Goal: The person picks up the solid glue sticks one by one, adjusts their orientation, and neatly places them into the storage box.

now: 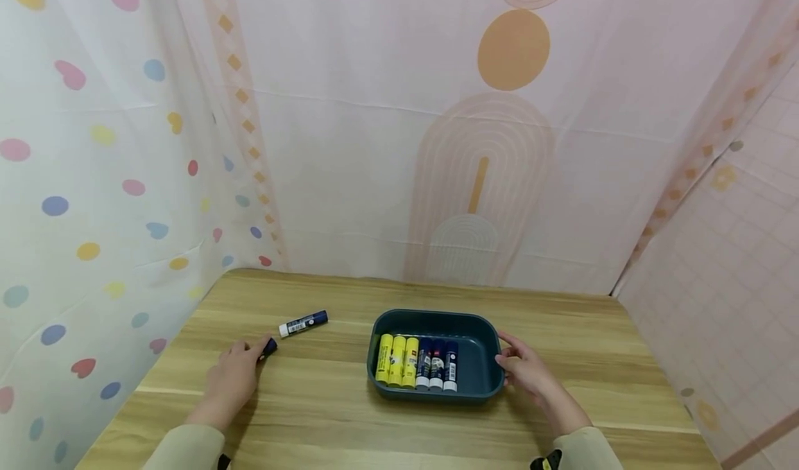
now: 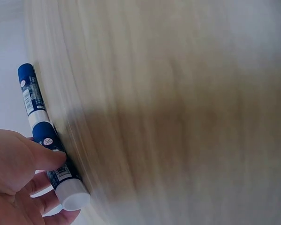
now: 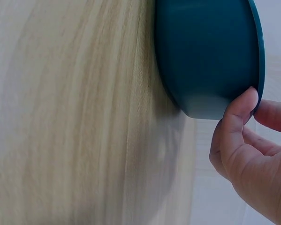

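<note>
My left hand (image 1: 232, 376) pinches a dark blue glue stick (image 2: 66, 174) with a white end between thumb and fingers, low over the left part of the table. Just beyond it lies a second blue glue stick (image 1: 304, 323), its white end pointing toward that hand. With thumb and fingertips, my right hand (image 1: 527, 371) grips the right-hand rim of a dark teal box (image 1: 479, 366). Inside the box, three yellow glue sticks (image 1: 397, 361) lie side by side at the left, and three blue ones (image 1: 437, 364) are beside them. Bare box floor shows at the right end.
A wood-grain table (image 1: 324, 414) carries everything. Its far edge meets a pale patterned curtain (image 1: 349, 199). On the left hangs a dotted curtain (image 1: 112, 283), and a pale checked one (image 1: 736, 290) is at the right.
</note>
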The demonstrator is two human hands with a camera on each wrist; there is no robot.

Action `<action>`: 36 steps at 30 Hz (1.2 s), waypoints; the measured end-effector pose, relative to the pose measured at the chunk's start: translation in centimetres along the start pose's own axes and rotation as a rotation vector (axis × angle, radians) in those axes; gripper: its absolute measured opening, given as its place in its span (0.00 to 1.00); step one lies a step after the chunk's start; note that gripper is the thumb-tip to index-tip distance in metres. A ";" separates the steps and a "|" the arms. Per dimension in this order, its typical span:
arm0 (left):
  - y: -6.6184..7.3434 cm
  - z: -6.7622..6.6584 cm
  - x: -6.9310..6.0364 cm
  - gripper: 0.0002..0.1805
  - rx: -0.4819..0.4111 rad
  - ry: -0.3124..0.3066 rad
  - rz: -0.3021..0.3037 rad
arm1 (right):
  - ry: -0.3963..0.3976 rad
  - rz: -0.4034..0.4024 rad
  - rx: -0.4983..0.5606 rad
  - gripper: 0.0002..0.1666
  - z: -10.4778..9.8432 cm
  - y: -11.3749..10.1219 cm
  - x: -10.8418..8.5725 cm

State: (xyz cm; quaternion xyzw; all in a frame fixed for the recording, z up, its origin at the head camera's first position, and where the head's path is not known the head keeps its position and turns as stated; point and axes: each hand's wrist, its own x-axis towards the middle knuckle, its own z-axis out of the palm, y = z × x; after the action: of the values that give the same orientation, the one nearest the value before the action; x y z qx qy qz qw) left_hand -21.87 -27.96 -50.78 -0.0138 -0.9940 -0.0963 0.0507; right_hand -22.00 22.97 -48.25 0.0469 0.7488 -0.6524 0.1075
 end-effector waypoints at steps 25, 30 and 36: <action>2.4 -1.8 1.1 0.37 -0.612 -0.023 -0.018 | -0.002 0.009 -0.008 0.30 -0.1 0.0 0.0; 3.5 -1.6 1.0 0.38 -0.709 -0.065 -0.057 | 0.001 0.010 -0.011 0.30 0.0 0.0 0.0; 5.3 -1.7 1.1 0.36 -0.719 -0.069 -0.048 | -0.003 0.008 -0.005 0.30 0.0 -0.1 0.0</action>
State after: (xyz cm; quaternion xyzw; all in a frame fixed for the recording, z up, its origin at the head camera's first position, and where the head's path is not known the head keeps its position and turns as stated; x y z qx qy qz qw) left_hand -22.56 -23.05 -48.02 -0.0107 -0.8978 -0.4403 0.0069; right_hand -22.00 22.98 -48.18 0.0486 0.7500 -0.6503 0.1111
